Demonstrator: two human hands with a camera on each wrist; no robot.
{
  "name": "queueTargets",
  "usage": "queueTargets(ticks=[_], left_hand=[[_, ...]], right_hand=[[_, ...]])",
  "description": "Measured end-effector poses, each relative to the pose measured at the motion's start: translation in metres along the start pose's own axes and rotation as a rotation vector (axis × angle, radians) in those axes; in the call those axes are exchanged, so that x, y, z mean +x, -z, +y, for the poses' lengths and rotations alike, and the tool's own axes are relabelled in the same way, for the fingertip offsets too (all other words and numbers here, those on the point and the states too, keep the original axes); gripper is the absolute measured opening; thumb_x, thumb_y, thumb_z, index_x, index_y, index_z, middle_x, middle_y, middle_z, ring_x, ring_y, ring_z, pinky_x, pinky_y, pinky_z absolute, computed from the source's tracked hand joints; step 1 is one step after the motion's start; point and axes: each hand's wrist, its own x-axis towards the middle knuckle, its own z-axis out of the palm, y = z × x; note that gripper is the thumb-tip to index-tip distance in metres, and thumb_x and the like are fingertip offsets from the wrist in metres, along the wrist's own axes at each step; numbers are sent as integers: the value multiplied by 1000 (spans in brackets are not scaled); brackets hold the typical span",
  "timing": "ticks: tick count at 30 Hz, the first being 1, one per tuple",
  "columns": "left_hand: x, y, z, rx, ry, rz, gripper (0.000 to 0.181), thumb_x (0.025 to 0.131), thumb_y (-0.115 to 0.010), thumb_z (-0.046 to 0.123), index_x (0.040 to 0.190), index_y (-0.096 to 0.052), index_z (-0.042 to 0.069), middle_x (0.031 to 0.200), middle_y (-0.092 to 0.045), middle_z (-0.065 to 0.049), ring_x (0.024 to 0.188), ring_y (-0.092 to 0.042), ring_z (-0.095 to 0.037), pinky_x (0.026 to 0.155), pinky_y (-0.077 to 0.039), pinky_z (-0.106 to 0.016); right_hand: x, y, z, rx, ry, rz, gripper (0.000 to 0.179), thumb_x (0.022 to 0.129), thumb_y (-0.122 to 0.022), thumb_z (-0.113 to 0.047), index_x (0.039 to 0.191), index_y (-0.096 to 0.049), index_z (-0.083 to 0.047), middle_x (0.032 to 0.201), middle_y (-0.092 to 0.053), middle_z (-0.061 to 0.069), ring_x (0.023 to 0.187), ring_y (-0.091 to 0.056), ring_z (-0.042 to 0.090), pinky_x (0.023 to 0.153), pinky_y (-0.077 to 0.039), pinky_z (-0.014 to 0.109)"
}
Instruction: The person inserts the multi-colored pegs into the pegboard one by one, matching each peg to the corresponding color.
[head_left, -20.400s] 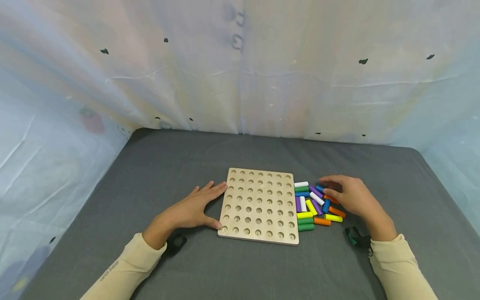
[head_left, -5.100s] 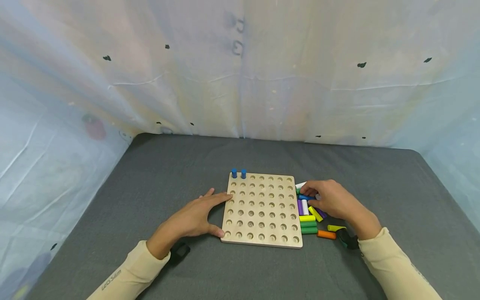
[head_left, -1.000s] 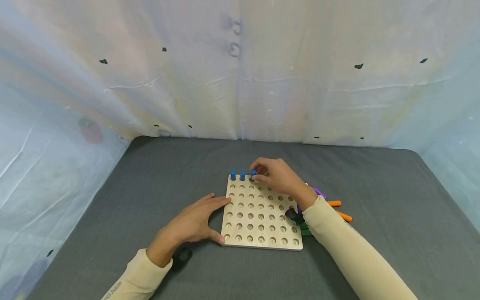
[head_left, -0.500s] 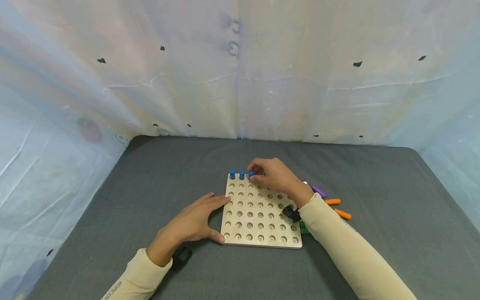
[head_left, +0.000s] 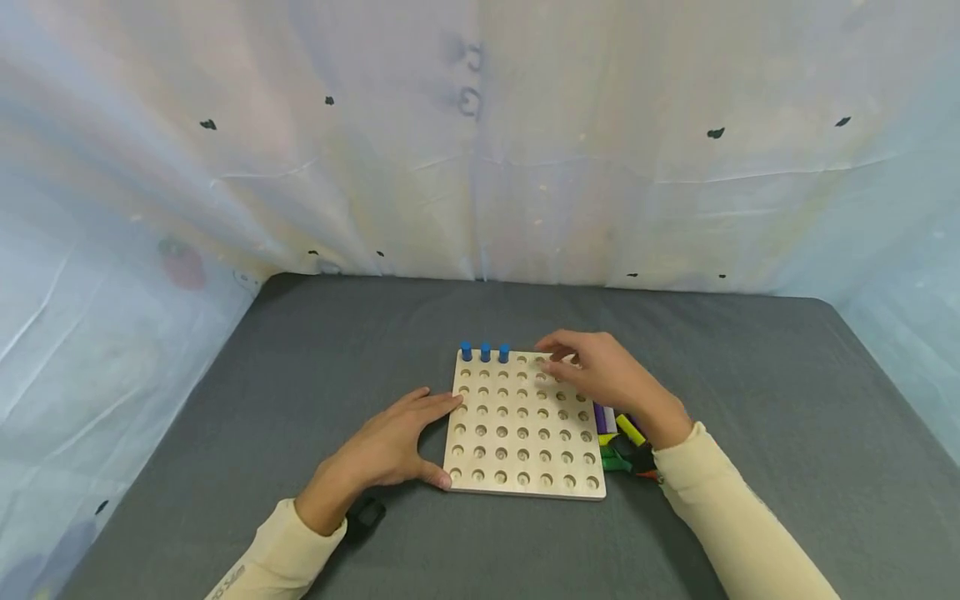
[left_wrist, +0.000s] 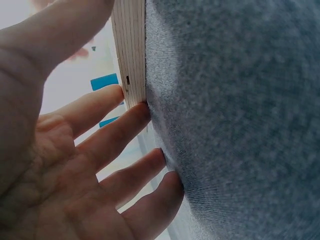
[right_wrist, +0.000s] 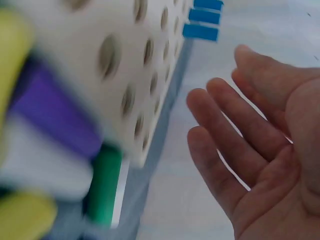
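Note:
A square wooden pegboard (head_left: pixel 512 425) with rows of round holes lies on the grey cloth. Three blue pegs (head_left: pixel 485 353) stand upright in its far row, starting at the left corner. My left hand (head_left: pixel 390 442) rests against the board's left edge, fingers spread; in the left wrist view its fingertips (left_wrist: pixel 142 111) touch the plywood side. Over the far right part of the board hovers my right hand (head_left: pixel 600 367), fingers relaxed and holding nothing, as the right wrist view confirms. The right hand and forearm hide part of the loose pegs to the right.
Loose pegs lie against the board's right side: a yellow peg (head_left: pixel 630 429), a green peg (head_left: pixel 615 460), a purple peg (right_wrist: pixel 55 110) and a white peg (right_wrist: pixel 42 155) among them. A patterned curtain (head_left: pixel 480 150) hangs behind the table's far edge.
Since 20 seconds ago, three blue pegs have come to stand in the far row. Within the last half second my right hand has let go of the third and moved right. The left hand stays put.

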Motion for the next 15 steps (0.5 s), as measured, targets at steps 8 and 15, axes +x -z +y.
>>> queueTargets(ticks=[8,15], left_hand=[[1,1,0,7,12,6,105,61,-92,44,152,-41,34,160,-38,6,153,-25,-28,109,-36,-64],[2,2,-2,21,6,11,104,62,-91,47,153,-40,34,160,-37,7,153,-25,-28,107,-36,-66]], right_hand=[[-51,18,20,-91,-82,73,26,101,-60,-21,126,-67,-16,118,-72,3,99,-69,21,82,-57,43],[-89,37,37,-90,-187,92,29,99,-63,-25,127,-66,-19,118,-72,4,104,-67,27,81,-56,47]])
